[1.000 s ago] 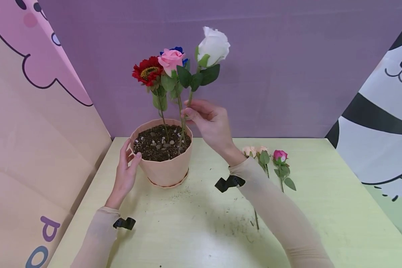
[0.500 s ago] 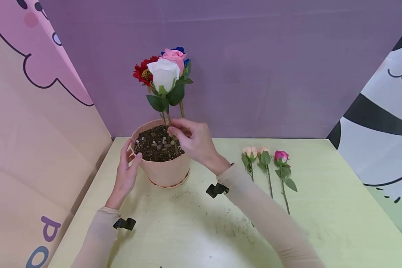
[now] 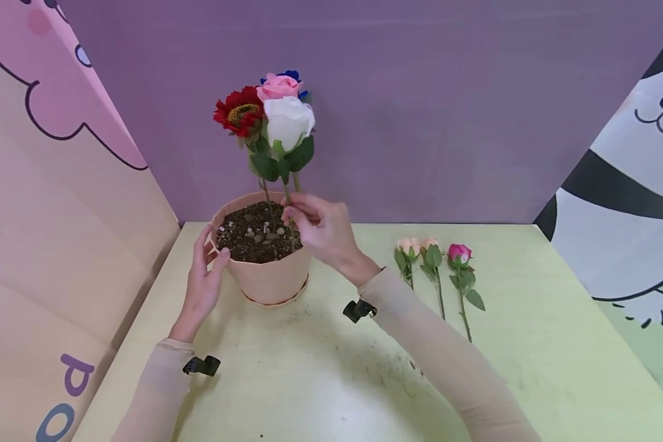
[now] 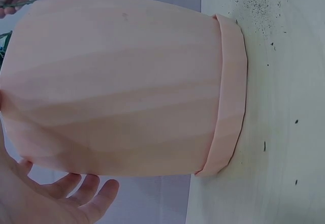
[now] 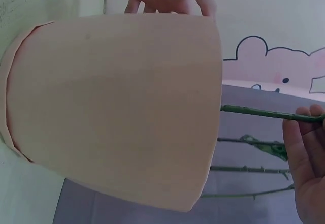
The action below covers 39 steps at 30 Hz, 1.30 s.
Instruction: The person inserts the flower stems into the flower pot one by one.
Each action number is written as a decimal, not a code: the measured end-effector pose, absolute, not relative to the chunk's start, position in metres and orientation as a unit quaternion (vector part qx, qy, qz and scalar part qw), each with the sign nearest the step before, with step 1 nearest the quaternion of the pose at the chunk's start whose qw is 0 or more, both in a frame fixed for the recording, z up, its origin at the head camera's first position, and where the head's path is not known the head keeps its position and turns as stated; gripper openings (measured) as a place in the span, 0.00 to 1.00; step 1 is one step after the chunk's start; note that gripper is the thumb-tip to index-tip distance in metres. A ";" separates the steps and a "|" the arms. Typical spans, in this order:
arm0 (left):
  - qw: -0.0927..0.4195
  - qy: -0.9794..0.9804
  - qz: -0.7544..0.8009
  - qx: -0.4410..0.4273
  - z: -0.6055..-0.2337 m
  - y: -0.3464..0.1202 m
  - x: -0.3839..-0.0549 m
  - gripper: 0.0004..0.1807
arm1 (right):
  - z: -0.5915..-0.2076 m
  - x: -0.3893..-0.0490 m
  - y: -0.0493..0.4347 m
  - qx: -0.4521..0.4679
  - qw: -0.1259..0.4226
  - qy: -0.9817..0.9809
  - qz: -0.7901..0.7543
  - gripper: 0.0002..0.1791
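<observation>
My right hand (image 3: 323, 230) pinches the stem of a white rose (image 3: 289, 123) between thumb and fingers, just above the soil. The stem's lower end goes behind the rim of a pale pink flower pot (image 3: 273, 282), as the right wrist view also shows. My left hand (image 3: 203, 291) holds the pot's left side, its thumb near the rim and its fingers round the outer wall (image 4: 117, 82). A red flower (image 3: 240, 112), a pink rose (image 3: 279, 86) and a partly hidden blue flower (image 3: 291, 75) stand upright in the pot.
On the table at right lie two peach roses (image 3: 408, 247) and a magenta rose (image 3: 460, 253). Dark soil (image 3: 248, 245) with pebbles fills the pot, which stands on a saucer (image 3: 279, 302). Soil crumbs dot the tabletop (image 3: 309, 368). A purple backdrop (image 3: 420, 123) stands behind.
My right hand has brought the white rose down and left, from above the pot's right side to in front of the other flowers; lately it shifted slightly right. The left hand stays on the pot.
</observation>
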<state>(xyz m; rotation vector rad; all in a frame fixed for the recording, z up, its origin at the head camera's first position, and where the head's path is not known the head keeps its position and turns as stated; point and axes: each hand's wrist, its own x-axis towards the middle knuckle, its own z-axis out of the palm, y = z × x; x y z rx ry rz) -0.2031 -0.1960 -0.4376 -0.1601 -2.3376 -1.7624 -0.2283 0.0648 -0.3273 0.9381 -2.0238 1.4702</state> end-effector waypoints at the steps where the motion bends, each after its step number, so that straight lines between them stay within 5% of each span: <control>1: 0.105 -0.792 -0.599 -0.054 -0.436 -0.197 -0.203 0.39 | -0.327 -0.228 0.062 0.348 0.228 -0.736 0.534 0.12; 12: 0.101 -0.792 -0.599 -0.056 -0.435 -0.199 -0.203 0.39 | -0.325 -0.229 0.065 0.341 0.224 -0.760 0.507 0.13; 25: 0.102 -0.797 -0.593 -0.049 -0.437 -0.199 -0.200 0.39 | -0.320 -0.221 0.075 0.299 0.079 -0.764 0.567 0.10; 39: 0.120 -0.799 -0.588 -0.044 -0.434 -0.195 -0.199 0.37 | -0.312 -0.212 0.096 0.292 0.086 -0.747 0.591 0.14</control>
